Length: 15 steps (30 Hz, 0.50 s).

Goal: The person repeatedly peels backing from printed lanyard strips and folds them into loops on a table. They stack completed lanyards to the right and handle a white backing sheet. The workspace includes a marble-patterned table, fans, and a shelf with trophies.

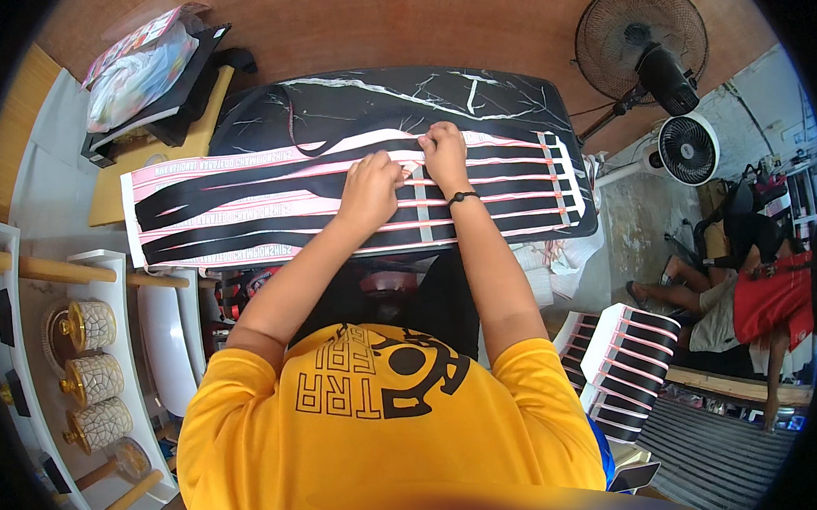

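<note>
A long pink-and-white printed sheet [274, 208] lies across a black marble-patterned table [516, 96]. Several black ribbons [188, 198] run lengthwise over it, some loose and wavy at the left. Strips of pale tape [421, 205] cross the ribbons near the middle, with another toward the right end. My left hand [372, 190] rests over the ribbons left of the middle tape, fingers curled and pinched together on a ribbon. My right hand [445, 158] is just beyond the tape, its fingers closed on a ribbon near the sheet's far edge. Both sets of fingertips are partly hidden.
More striped black ribbon sheets [630, 360] sit in a stack to my right. Two fans [687, 150] stand at the far right. A person in a red shirt [771, 303] sits beyond. White shelving [118, 333] with jars [93, 380] is at left; a plastic bag [142, 84] lies behind.
</note>
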Available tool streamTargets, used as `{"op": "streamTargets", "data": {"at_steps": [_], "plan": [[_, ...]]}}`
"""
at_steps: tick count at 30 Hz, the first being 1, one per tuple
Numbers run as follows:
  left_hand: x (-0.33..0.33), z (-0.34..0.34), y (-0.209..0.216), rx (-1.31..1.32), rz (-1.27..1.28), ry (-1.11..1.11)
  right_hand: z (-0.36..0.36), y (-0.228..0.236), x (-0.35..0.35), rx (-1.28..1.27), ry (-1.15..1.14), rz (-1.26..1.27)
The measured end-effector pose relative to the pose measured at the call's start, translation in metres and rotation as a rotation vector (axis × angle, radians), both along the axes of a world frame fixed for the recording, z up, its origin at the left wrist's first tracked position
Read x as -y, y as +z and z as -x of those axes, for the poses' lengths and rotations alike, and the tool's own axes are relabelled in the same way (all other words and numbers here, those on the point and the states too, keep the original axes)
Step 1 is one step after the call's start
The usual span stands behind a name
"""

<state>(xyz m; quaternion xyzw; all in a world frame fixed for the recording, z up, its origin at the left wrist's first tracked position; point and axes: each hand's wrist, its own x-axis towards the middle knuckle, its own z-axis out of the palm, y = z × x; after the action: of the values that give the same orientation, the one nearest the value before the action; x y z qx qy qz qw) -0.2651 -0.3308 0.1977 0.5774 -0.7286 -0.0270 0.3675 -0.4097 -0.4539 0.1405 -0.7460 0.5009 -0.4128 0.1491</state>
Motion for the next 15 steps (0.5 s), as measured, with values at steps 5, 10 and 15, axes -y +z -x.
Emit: {"op": "streamTargets", "data": {"at_steps": [5,10,15], "plan": [[-0.03,0.005,-0.021,-0.14,-0.025,0.152,0.001,0.0,0.001,0.112,0.056,0.037],[-0.023,-0.005,-0.036,-0.202,-0.089,0.156,0.012,0.004,-0.006,0.269,0.11,-0.072],[-0.01,-0.033,-0.036,-0.186,-0.055,0.061,0.029,0.017,-0.019,0.348,0.398,-0.172]]}}
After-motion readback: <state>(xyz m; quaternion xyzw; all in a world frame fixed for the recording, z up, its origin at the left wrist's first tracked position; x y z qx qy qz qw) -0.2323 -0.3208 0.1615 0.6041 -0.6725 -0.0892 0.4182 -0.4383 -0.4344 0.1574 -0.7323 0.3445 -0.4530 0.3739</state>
